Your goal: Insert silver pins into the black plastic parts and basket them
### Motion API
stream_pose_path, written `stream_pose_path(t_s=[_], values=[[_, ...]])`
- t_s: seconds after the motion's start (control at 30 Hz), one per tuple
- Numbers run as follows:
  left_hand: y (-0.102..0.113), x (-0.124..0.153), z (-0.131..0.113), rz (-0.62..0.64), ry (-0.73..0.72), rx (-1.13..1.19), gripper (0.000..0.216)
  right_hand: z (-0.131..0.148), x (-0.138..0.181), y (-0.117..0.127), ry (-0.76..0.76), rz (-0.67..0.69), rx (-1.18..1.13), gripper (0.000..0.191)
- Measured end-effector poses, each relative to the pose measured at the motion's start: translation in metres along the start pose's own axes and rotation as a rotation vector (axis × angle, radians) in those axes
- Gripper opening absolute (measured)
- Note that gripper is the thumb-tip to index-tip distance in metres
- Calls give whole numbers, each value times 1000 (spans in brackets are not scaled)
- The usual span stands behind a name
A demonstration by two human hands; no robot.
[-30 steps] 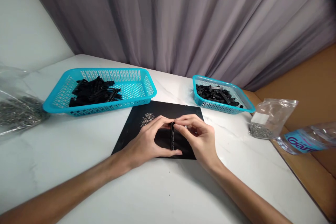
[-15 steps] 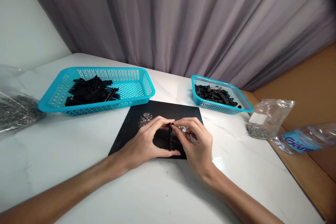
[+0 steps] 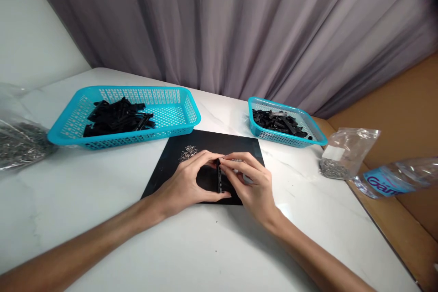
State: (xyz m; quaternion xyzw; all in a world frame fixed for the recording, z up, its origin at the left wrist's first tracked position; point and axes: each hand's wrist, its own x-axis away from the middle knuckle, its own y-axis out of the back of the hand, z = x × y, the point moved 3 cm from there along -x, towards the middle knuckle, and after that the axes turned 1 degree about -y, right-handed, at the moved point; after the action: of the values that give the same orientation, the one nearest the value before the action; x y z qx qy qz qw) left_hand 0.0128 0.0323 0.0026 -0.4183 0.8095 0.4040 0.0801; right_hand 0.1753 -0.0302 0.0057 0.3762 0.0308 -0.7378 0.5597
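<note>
Between thumb and fingers, my left hand [image 3: 186, 178] grips the two ends of a narrow black plastic piece [image 3: 219, 177] above a black mat [image 3: 160, 180]. My right hand [image 3: 251, 180] has its thumb and fingertips pinched together against the piece's upper part. Whatever sits in that pinch is too small or too hidden to make out. A pile of tiny metal parts [image 3: 188, 152] lies on the mat beyond my left hand. More small metal parts [image 3: 237, 160] show partly behind the right fingers.
Black plastic pieces fill part of a blue basket [image 3: 143, 138] at left and a smaller blue basket [image 3: 290, 140] at right. Clear bags of small metal parts, one left [image 3: 23, 143], one right [image 3: 337, 164], flank the table. A plastic bottle [image 3: 386, 180] lies far right.
The right fingertips stay at the upper part of the black piece, with the fingers slightly shifted. The whole view has moved a little; the left hand keeps its grip.
</note>
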Motion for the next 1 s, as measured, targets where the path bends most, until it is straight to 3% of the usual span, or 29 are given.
stream_pose_path(t_s=[0.23,0.37,0.73,0.87,1.0], values=[[-1,0,6,33,41,42,67,-10,-15,13,-317,109,-215,15],[-1,0,3,40,18,18,64,-19,-20,14,-415,151,-290,18],[-4,-1,2,167,7,-39,53,-24,-25,14,-516,237,-293,36],[-4,-4,4,167,51,-36,51,-20,-27,17,-439,249,-188,35],[-3,-5,9,158,162,64,62,-16,-27,34,-356,349,-107,30]])
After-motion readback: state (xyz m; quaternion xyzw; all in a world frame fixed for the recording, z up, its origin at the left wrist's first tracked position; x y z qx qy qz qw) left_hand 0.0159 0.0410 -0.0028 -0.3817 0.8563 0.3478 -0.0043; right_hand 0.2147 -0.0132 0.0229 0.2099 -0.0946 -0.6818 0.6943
